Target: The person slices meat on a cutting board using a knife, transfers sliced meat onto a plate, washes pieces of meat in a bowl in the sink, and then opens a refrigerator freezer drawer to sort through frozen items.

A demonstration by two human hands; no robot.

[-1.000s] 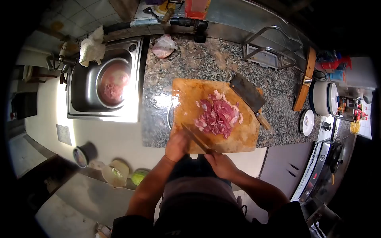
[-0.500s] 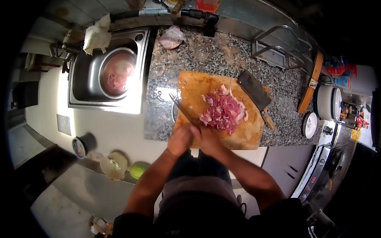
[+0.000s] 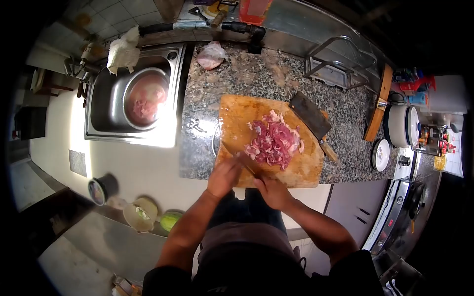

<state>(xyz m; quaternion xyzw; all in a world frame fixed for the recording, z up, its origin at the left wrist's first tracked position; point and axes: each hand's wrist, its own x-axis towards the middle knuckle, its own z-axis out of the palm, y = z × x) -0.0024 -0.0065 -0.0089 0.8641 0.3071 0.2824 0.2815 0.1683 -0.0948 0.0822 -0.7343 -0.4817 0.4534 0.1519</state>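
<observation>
Speckled granite, grey and pinkish-brown, forms the surface (image 3: 266,69) in a dim kitchen, with a steel sink (image 3: 101,126) at its left end. On the near part lies a wooden cutting board (image 3: 236,109), smooth, orange-brown and stained darker in patches. Its middle bears a loose heap of raw meat (image 3: 275,143), thin, moist red slices mixed with paler bits.

At the near edge, the right hand (image 3: 273,192) has its fingers wrapped round the handle end of a knife (image 3: 250,168), whose narrow blade slants toward the far left. The left hand (image 3: 224,175) is just beside the blade, fingers bent; whether they touch the steel or hold a scrap, I cannot tell.

A cut seems the main danger: those left fingers are so close to the edge that a slip on wet, greasy metal could bring them against it. Slices at the heap's near side might also be knocked off by a careless sweep. At the board's right side, a broad rectangular cleaver (image 3: 310,116) with a dark blade and wooden handle could be nudged by an elbow or by the board shifting.

Far left on the granite sits a rounded pale-pink lump (image 3: 211,55) in crinkled plastic. Inside the sink, a round metal bowl (image 3: 127,101) holds more pink meat in cloudy liquid.
</observation>
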